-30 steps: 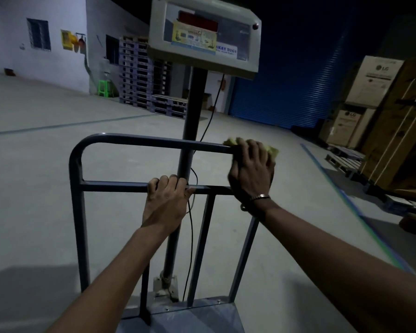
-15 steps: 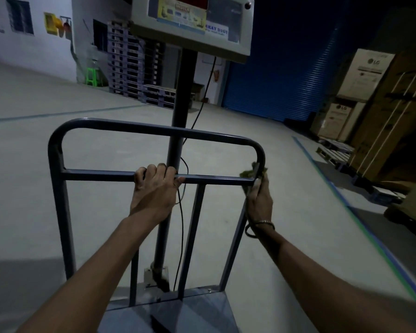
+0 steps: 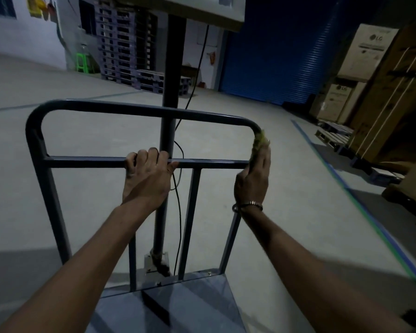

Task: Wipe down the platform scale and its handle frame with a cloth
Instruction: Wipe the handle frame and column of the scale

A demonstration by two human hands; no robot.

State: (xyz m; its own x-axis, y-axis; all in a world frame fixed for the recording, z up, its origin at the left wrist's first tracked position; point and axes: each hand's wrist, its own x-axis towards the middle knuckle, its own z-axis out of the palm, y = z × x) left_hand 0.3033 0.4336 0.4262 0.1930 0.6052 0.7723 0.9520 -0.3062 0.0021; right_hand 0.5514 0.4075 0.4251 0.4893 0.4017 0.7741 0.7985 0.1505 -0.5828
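The yellow-green cloth [image 3: 260, 143] sits against the right bend of the grey handle frame [image 3: 135, 111]. The right hand [image 3: 253, 175] holds it there, fingers wrapped round it. The left hand [image 3: 147, 175] grips the middle bar, fingers curled over. Below lies the scale platform [image 3: 192, 306].

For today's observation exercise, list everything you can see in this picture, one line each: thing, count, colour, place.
handle frame: one, grey-blue, centre
scale platform: one, grey, bottom centre
display pole: one, dark, behind the frame
cable: one, black, beside the pole
cloth: one, yellow-green, frame's right corner
pallets: a stack, grey, far wall
stool: one, green, far left
shutter: one, blue, back
cardboard boxes: several, brown, right
left hand: grips the middle bar
right hand: holds the cloth to the frame
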